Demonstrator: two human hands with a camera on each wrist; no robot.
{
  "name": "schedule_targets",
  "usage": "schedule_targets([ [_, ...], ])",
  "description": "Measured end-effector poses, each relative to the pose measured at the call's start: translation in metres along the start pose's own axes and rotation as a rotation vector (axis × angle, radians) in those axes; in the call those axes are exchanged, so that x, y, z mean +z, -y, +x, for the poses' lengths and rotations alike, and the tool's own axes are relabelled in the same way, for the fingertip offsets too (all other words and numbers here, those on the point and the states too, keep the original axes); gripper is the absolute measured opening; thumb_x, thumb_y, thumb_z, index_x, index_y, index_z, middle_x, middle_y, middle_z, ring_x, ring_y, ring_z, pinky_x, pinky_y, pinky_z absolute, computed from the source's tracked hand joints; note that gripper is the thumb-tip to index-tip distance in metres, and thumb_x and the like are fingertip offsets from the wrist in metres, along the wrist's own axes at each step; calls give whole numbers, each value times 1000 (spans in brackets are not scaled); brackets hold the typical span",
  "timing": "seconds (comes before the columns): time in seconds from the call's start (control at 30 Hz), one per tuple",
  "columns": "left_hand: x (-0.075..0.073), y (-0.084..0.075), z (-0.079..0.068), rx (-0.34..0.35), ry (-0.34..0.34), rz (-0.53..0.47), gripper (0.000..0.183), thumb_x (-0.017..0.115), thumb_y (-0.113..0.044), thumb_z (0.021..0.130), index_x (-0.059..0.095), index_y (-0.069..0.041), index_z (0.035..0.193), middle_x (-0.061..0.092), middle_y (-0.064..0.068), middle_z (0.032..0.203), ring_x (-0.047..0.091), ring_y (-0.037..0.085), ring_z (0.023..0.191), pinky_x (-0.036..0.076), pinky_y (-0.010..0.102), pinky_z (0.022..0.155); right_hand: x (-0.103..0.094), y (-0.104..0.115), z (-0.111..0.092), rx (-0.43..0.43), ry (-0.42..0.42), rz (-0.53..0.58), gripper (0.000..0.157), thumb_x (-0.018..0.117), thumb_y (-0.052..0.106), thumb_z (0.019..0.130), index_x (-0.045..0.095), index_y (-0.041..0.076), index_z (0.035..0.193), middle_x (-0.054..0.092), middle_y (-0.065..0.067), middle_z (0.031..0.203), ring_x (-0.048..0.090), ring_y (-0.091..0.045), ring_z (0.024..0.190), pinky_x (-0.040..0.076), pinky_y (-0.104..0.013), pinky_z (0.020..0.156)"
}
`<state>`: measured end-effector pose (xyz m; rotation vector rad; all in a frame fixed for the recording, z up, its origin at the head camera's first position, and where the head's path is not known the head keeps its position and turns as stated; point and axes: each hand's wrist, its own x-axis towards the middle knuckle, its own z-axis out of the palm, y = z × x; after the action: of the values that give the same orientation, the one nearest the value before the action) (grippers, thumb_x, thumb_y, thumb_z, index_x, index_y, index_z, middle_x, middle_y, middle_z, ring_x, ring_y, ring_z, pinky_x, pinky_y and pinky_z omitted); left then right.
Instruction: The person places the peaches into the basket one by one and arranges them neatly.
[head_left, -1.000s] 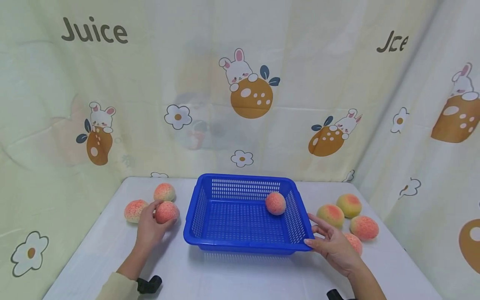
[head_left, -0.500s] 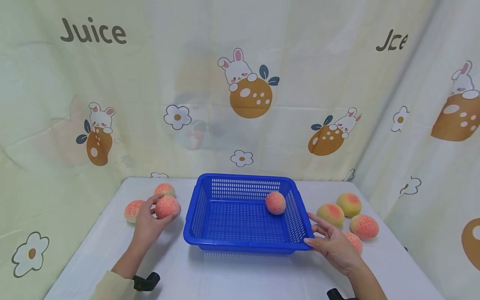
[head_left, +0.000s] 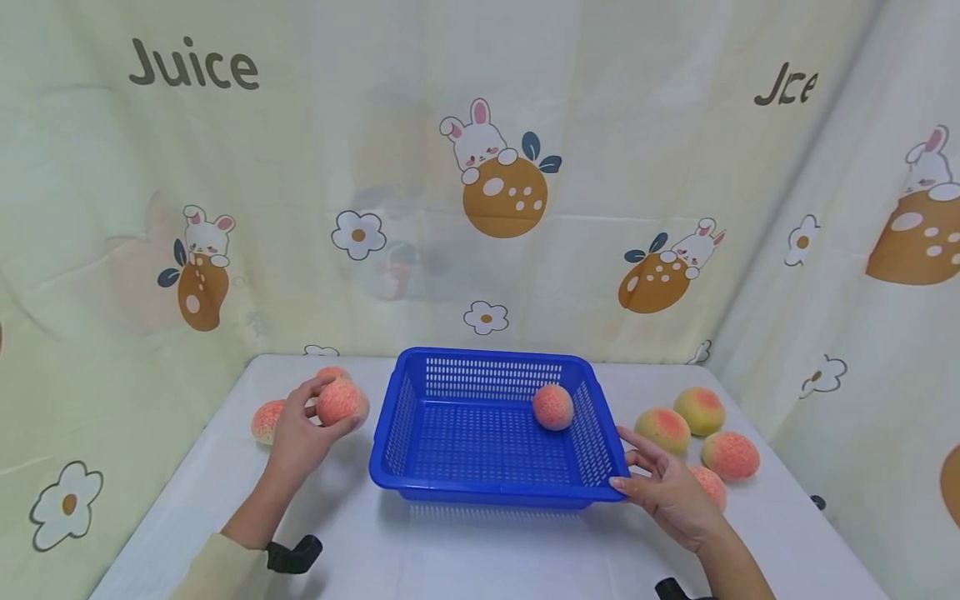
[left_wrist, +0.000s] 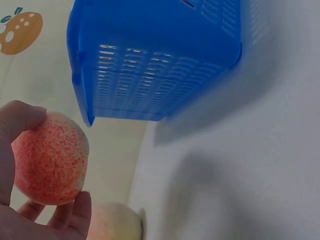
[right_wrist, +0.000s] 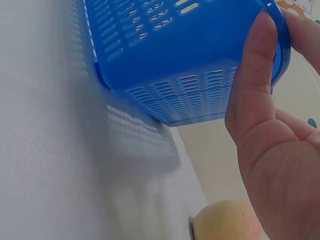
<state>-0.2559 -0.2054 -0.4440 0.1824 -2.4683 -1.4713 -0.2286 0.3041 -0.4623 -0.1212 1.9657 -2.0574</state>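
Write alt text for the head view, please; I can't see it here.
The left hand holds a pink peach-like fruit left of a blue basket, whose near right corner the right hand grips. One similar fruit lies in the basket; on the white table, two fruits sit at the left and four more at the right.

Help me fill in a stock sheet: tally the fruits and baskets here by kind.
Fruits: 8 (1 in the left hand, 1 in the blue basket, 2 more left of it, 4 right of it)
Baskets: 1
Total: 9
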Motion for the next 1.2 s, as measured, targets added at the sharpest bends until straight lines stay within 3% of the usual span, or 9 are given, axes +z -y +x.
schedule_targets([
  [0.17,0,-7,2,23,5,-15,76,85,-21,85,48,-20,150,52,12,142,53,33,123,57,37,89,0,0,0,-2,2,-1,87,67,-3,94,17,8,163,60,-5,114,71,-17,103,60,-35,93],
  [0.53,5,-28,3,14,38,-15,78,85,-25,86,44,-20,152,47,14,150,53,36,128,60,49,94,0,0,-1,13,1,8,88,69,-2,94,17,10,164,60,-4,114,71,-17,103,60,-35,93],
  [0.93,12,-44,10,11,94,-50,77,84,-25,86,44,-22,152,47,12,149,53,33,127,60,43,91,0,-1,0,2,-1,16,89,69,-2,93,16,9,164,60,-3,113,71,-16,102,60,-34,93],
  [1.2,18,-55,14,27,108,-36,75,84,-23,86,46,-23,150,48,11,148,55,33,126,61,45,91,1,1,-1,12,-9,12,89,70,-2,93,17,10,164,60,-4,113,71,-16,102,60,-33,93],
])
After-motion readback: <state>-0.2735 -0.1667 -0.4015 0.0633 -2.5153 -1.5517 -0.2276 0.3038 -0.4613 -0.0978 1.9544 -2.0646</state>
